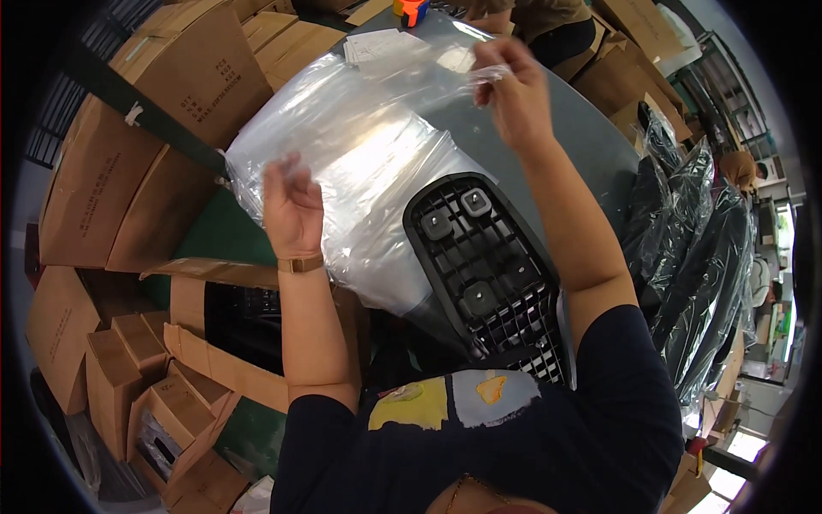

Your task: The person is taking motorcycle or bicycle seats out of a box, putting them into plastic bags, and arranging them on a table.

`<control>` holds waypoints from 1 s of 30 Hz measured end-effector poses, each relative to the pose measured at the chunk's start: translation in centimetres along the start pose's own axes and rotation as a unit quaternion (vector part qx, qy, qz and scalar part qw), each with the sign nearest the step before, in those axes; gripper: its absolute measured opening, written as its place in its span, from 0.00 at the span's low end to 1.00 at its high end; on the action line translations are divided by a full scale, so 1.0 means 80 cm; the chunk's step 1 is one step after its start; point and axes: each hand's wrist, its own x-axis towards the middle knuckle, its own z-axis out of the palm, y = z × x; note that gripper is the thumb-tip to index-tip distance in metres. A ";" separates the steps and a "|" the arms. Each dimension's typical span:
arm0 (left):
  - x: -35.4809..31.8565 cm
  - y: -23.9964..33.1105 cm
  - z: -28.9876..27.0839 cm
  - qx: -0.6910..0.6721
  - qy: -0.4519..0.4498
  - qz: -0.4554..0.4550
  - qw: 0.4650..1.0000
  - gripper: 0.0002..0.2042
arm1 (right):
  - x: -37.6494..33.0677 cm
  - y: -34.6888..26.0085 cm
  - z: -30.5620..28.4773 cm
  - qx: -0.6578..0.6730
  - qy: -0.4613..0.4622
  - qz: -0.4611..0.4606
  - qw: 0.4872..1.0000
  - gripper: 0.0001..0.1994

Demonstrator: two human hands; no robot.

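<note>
A stack of clear plastic bags (377, 163) lies across the dark table, with its sheets shining in the light. My right hand (518, 98), slightly blurred, pinches the edge of a thin clear bag at the far side and holds it up off the stack. Over the left side of the plastic is my left hand (295, 206), its fingers loosely bent and apart, with nothing visible in them. Close to my body, a black moulded plastic part (479, 265) with a ribbed grid and several square pads rests partly on the bags, grid side up.
Large cardboard boxes (197, 86) stand to the left, and an open carton (227, 360) holds black parts. White papers (377, 49) and an orange-and-blue tape dispenser (413, 10) lie at the far edge. Black parts wrapped in plastic (693, 257) stand right. Another person (548, 21) is beyond the table.
</note>
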 end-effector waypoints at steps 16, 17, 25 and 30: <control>-0.046 -0.167 -0.084 0.807 -0.194 0.254 0.496 0.05 | -0.131 0.122 -0.136 -0.463 -0.257 0.378 0.759 0.32; -0.048 -0.165 -0.082 0.808 -0.205 0.255 0.490 0.05 | -0.135 0.123 -0.136 -0.483 -0.260 0.330 0.768 0.30; -0.052 -0.188 0.029 0.742 -0.251 0.208 0.586 0.06 | -0.097 0.082 -0.207 -0.616 -0.035 0.232 0.752 0.22; -0.047 -0.263 0.111 0.630 -0.362 0.210 0.655 0.07 | -0.107 0.036 -0.327 -0.606 0.244 0.263 0.710 0.27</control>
